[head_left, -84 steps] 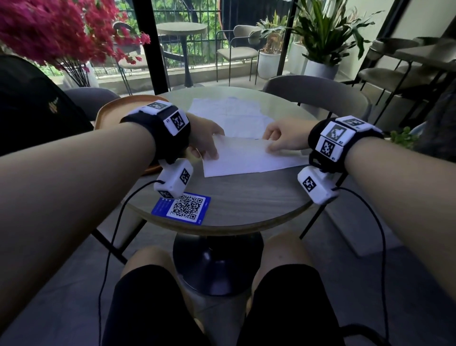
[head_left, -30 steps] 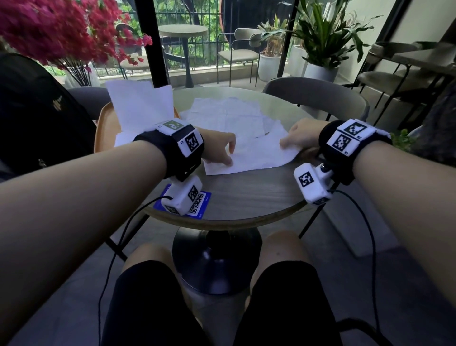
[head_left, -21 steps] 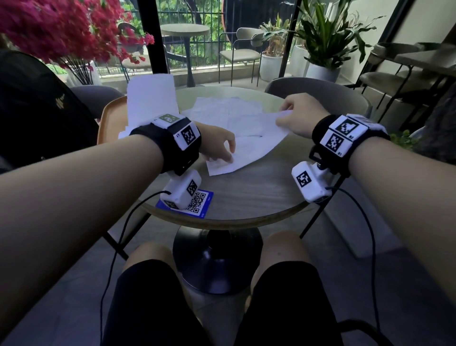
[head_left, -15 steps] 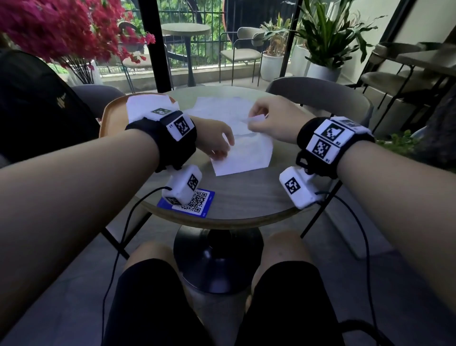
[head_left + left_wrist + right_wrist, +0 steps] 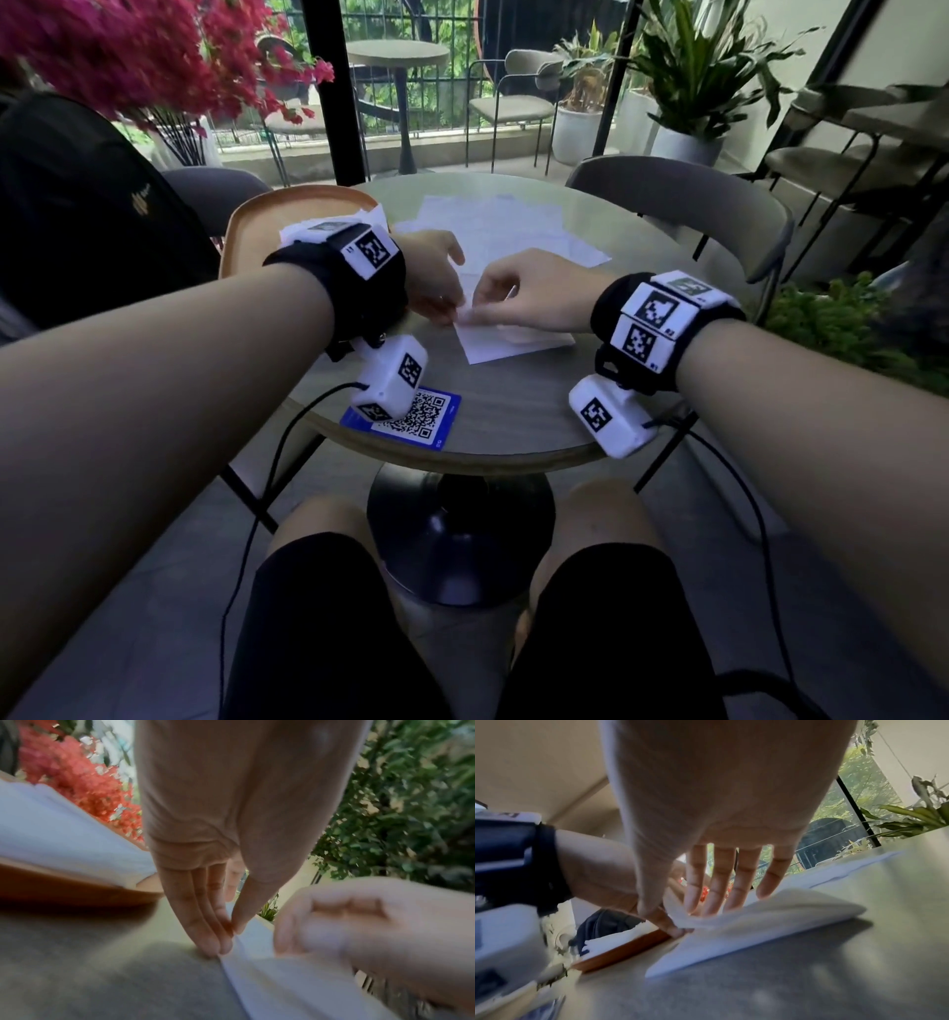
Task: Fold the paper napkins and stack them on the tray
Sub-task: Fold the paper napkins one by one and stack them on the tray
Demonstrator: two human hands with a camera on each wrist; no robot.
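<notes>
A white paper napkin [image 5: 513, 344] lies folded over on the round table [image 5: 513, 416] in front of me. My left hand [image 5: 436, 288] pinches its left edge between thumb and fingers [image 5: 226, 943]. My right hand [image 5: 513, 303] holds the upper flap at that same left edge, thumb beneath and fingers [image 5: 713, 898] on top. In the right wrist view the napkin [image 5: 770, 923] bulges at its fold on the right. An orange tray [image 5: 267, 205] at the table's left holds folded napkins [image 5: 369, 216]. Several unfolded napkins [image 5: 493, 221] lie spread at the table's far side.
A blue QR card [image 5: 426, 416] lies near the table's front edge, under my left wrist camera. Grey chairs [image 5: 683, 195] stand behind the table at right and left. Red flowers [image 5: 128, 56] and potted plants [image 5: 688, 77] stand beyond.
My left hand laid a folded napkin on the tray and came back. My right hand lifted the flat napkin's right edge and carried it over to the left edge, halving it.
</notes>
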